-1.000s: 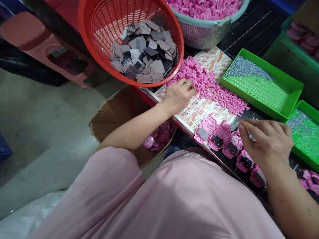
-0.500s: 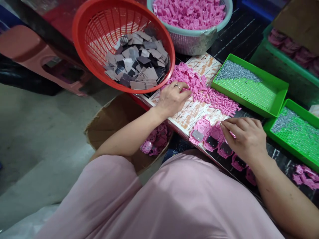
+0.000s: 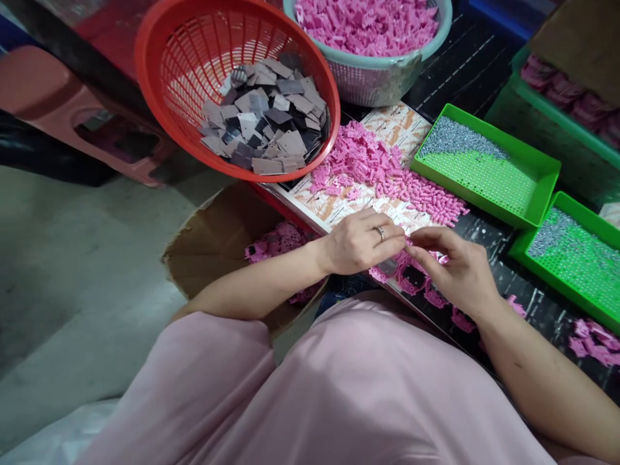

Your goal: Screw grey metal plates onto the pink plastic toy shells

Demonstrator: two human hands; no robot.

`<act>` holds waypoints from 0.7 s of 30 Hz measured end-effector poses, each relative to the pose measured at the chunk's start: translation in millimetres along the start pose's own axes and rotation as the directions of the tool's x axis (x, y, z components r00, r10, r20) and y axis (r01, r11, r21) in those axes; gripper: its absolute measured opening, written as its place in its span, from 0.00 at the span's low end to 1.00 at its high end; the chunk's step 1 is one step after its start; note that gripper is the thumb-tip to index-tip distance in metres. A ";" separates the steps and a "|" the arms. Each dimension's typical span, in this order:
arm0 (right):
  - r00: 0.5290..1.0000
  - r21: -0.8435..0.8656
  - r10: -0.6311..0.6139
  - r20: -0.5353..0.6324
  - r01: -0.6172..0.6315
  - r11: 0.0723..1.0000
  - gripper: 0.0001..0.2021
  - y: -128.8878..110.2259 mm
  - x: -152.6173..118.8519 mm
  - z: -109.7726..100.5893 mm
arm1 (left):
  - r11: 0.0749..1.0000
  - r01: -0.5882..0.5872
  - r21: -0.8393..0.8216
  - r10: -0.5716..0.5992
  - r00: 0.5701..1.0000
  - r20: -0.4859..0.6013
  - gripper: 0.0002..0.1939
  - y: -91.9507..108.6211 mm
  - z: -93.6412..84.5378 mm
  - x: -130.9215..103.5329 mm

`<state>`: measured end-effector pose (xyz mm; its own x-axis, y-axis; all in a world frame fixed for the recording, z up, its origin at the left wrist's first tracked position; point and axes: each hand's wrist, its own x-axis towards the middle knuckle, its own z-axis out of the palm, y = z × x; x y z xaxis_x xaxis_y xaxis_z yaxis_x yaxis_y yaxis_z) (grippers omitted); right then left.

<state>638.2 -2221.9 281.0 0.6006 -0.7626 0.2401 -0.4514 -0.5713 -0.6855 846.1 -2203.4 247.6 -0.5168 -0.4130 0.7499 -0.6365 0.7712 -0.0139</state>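
Note:
My left hand [image 3: 371, 242], a ring on one finger, is closed in a pinch above the table's near edge. Its fingertips meet those of my right hand [image 3: 453, 268], whose thumb and forefinger are also pinched. A bit of pink plastic shows at the left fingertips; what the right fingers grip is too small to make out. Just below the hands lies a row of pink plastic casings [image 3: 411, 276], some with dark plates in them, partly covered by the hands. Beyond them are a heap of small pink plastic parts [image 3: 361, 155] and a spread of pink pegs [image 3: 429, 194].
A red basket [image 3: 145, 84] of grey and dark plates stands at the left, beside a pale basket [image 3: 372, 81] of pink parts. Two green trays [image 3: 489, 200] of small metal pieces sit at the right. Below the table edge is an open cardboard box [image 3: 208, 239] with pink pieces.
My left hand has moved from the heap of pink parts toward me and to the right, meeting my right hand. My right hand has shifted slightly left, over the casings.

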 end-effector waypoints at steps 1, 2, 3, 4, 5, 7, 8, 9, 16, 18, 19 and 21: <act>1.000 0.011 -0.004 0.018 0.003 1.000 0.06 -1.4 -1.1 0.4 | 1.000 -0.007 -0.013 0.007 1.000 -0.005 0.05 4.4 0.2 -0.8; 0.999 0.012 -0.009 0.036 0.009 1.000 0.05 -2.3 -2.4 0.6 | 1.000 -0.009 -0.017 0.009 1.000 -0.007 0.06 7.7 0.8 -2.5; 0.999 0.007 -0.015 0.052 0.015 1.000 0.04 -2.8 -3.7 0.5 | 1.000 -0.011 -0.016 0.011 1.000 -0.007 0.06 10.1 1.5 -5.1; 0.998 -0.003 -0.021 0.064 0.021 1.000 0.04 -2.8 -5.0 0.1 | 1.000 -0.007 -0.013 0.006 1.000 -0.009 0.05 11.9 2.2 -8.6; 0.997 -0.021 -0.030 0.069 0.032 0.999 0.04 -2.1 -6.3 -0.6 | 1.000 0.011 -0.010 -0.011 1.000 -0.009 0.04 13.5 2.5 -12.6; 0.997 -0.100 -0.059 0.052 0.064 0.993 0.05 1.7 -8.1 -2.3 | 0.997 0.078 -0.004 -0.078 0.997 -0.009 0.04 16.3 1.7 -21.8; 0.996 -0.165 -0.082 0.025 0.085 0.983 0.05 4.9 -8.6 -3.1 | 0.994 0.113 0.002 -0.113 0.994 -0.009 0.06 17.9 0.6 -26.5; 0.994 -0.239 -0.112 -0.005 0.107 0.965 0.06 8.8 -9.0 -3.7 | 0.990 0.141 0.009 -0.141 0.990 -0.007 0.07 19.7 -1.0 -30.9; 0.947 -0.537 -0.319 0.045 0.292 0.792 0.08 31.0 -7.3 6.5 | 0.989 0.146 0.020 -0.147 0.976 0.158 0.15 35.9 -3.7 -46.5; 0.938 -0.578 -0.338 0.075 0.317 0.752 0.09 32.7 -5.8 11.8 | 0.989 0.149 0.023 -0.150 0.965 0.217 0.20 38.5 -0.7 -48.0; 0.936 -0.596 -0.340 0.093 0.326 0.734 0.10 33.0 -5.0 13.9 | 0.988 0.153 0.026 -0.155 0.959 0.237 0.21 39.1 0.6 -48.7; 0.931 -0.630 -0.338 0.138 0.345 0.696 0.10 32.3 -3.2 16.6 | 0.987 0.159 0.028 -0.160 0.953 0.258 0.21 39.1 2.5 -50.1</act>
<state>632.6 -2232.9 246.6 0.8025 -0.4755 0.3603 -0.5222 -0.8519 0.0388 845.6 -2153.7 207.8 -0.5378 -0.6420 0.5464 -0.7262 0.6820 0.0867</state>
